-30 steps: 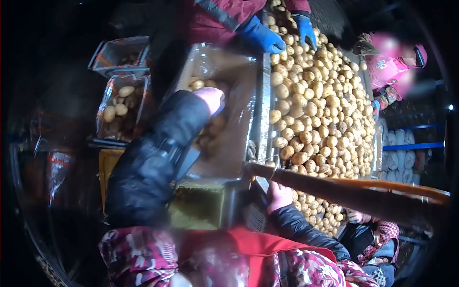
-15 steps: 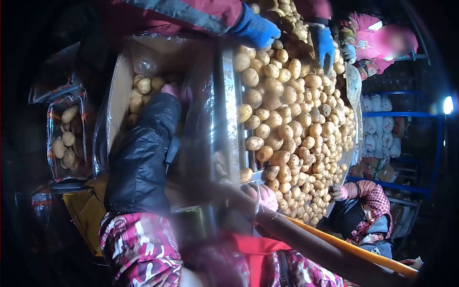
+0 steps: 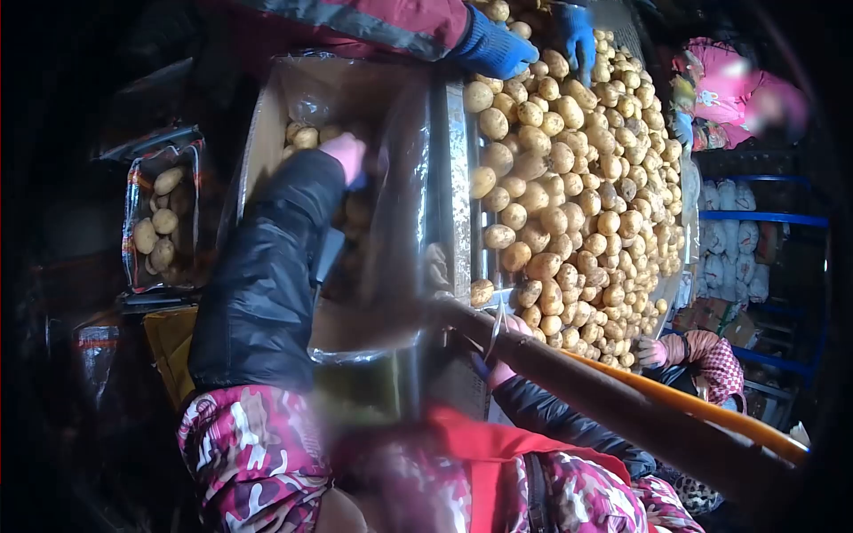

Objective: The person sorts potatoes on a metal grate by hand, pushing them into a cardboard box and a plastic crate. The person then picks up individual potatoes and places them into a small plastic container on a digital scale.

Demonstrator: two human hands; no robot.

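Observation:
My left hand [image 3: 346,156], in a pink glove below a black sleeve, is over the plastic-lined cardboard box [image 3: 265,133]. It looks closed, but what it holds, if anything, is hidden. Potatoes [image 3: 305,138] lie in the box beside and below it. A dark blue flat piece [image 3: 327,256] shows along my left forearm. My right hand [image 3: 501,371], also pink, is at the near edge of the sorting table, close to the heaped potatoes [image 3: 569,222]. A brown bar [image 3: 569,377] crosses in front of it and hides most of its fingers.
A metal rim [image 3: 458,195] separates box and heap. A co-worker's blue-gloved hands [image 3: 493,46] reach in at the top; other people's hands are on the far side. A clear bag of potatoes [image 3: 160,222] stands left. An orange rail [image 3: 675,400] runs beside the brown bar.
My left hand has lifted higher in the box and shows more fully. My right hand has drawn back from the potatoes behind the bar. The whole view has shifted slightly.

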